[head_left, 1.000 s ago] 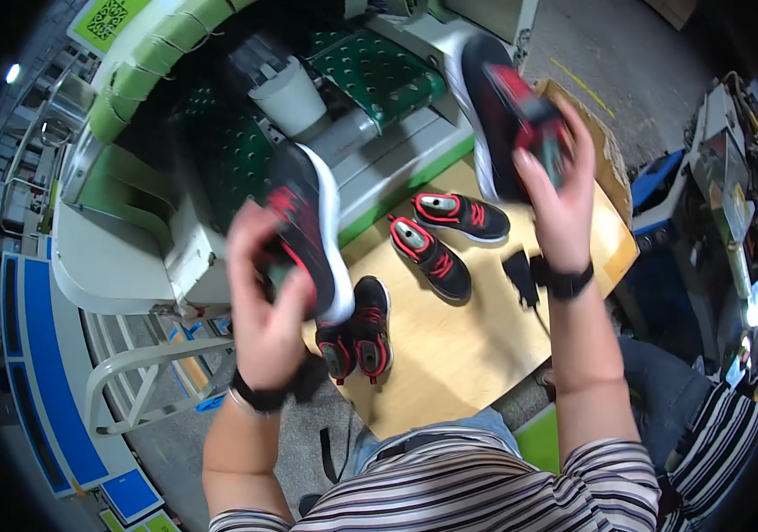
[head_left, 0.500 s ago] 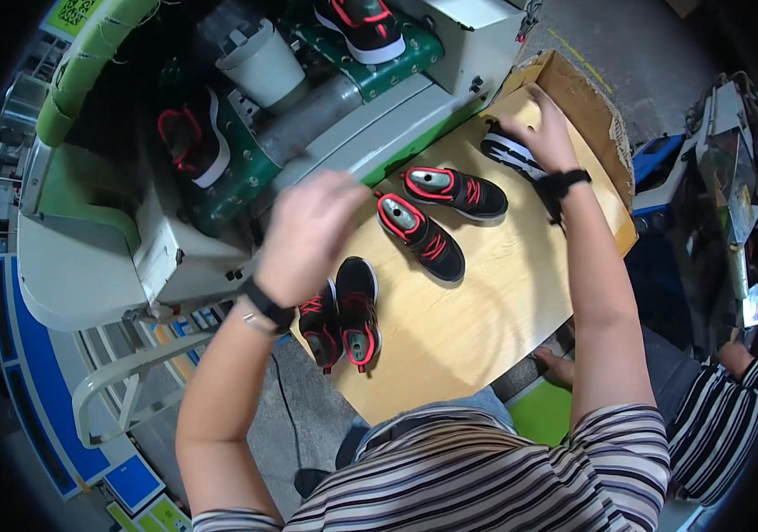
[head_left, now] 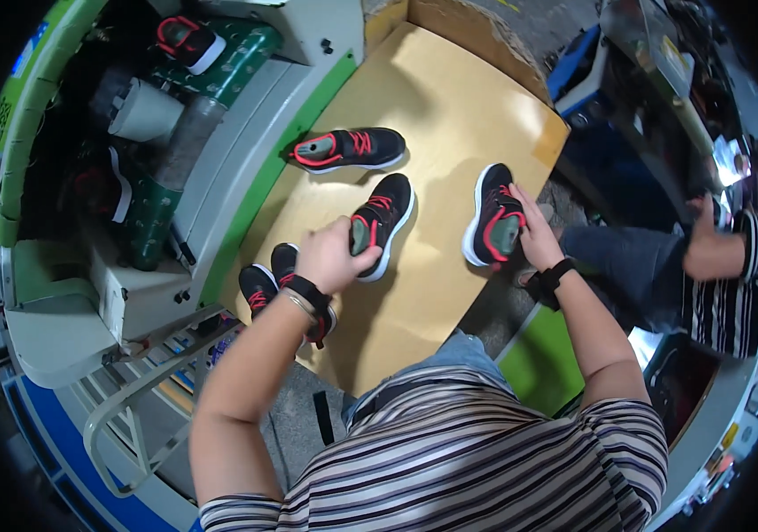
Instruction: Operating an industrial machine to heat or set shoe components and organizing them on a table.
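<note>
My left hand [head_left: 333, 257] closes around the heel end of a black sneaker [head_left: 390, 206] with red laces and a white sole; its toe points away from me. At the right edge of the board, my right hand [head_left: 534, 232] grips another black-and-red sneaker [head_left: 496, 213] along its right side, thumb hidden. Grey-green forms fill the shoe openings. Farther off, a single matching sneaker [head_left: 357, 149] lies with its toe to the right. Under my left wrist, two more sneakers, one of them the leftmost sneaker [head_left: 257, 285], stand side by side, partly covered.
A grey-green machine [head_left: 264, 115] borders the wooden board [head_left: 450, 97] on the left, with a sneaker [head_left: 191, 44] on its green pad. A cardboard wall [head_left: 490, 40] edges the far end. At the right, another person's hand [head_left: 714, 257] and striped sleeve show.
My right hand has brought its sneaker nearer from the far right corner and turned it from sole-showing to opening-showing. My left hand has come down onto a sneaker's heel. The view has shifted.
</note>
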A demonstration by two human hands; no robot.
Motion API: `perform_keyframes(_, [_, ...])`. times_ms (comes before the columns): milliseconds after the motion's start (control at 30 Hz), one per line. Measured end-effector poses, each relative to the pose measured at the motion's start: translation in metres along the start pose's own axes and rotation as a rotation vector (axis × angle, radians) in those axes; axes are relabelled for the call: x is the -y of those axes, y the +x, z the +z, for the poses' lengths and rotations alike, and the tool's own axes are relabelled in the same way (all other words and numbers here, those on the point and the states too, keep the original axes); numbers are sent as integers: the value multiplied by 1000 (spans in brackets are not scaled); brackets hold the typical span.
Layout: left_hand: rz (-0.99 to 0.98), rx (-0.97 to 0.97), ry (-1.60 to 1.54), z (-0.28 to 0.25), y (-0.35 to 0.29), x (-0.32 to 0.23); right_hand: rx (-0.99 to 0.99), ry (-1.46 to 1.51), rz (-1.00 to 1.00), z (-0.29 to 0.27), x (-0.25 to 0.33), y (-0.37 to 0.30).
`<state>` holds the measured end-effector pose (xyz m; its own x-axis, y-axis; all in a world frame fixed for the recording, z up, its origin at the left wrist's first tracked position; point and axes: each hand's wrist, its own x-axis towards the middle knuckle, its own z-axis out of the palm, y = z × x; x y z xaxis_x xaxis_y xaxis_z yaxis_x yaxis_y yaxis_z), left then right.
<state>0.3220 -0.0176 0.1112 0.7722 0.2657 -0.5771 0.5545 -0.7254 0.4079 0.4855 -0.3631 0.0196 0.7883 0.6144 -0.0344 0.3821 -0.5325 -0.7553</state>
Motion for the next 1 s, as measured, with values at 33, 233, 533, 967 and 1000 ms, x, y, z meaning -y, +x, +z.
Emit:
perform_keyframes(33, [143,-210,-46,28,-4,2,-82,380,198,10,-19,-17])
perform_keyframes(233, [362,-431,-596,134,5,25,-76,317,241,54,59,-43])
perform_keyframes(533, [341,-300,-439,189,-92,29,115,277,-2,99,74,-131])
perform_keyframes(967, [300,-225,-1109,144,-82,36,-20,616,130,100,121,-93])
perform_keyframes(1000, [231,-96,-1271,108,-104,31,-4,675,132,91,126,-95])
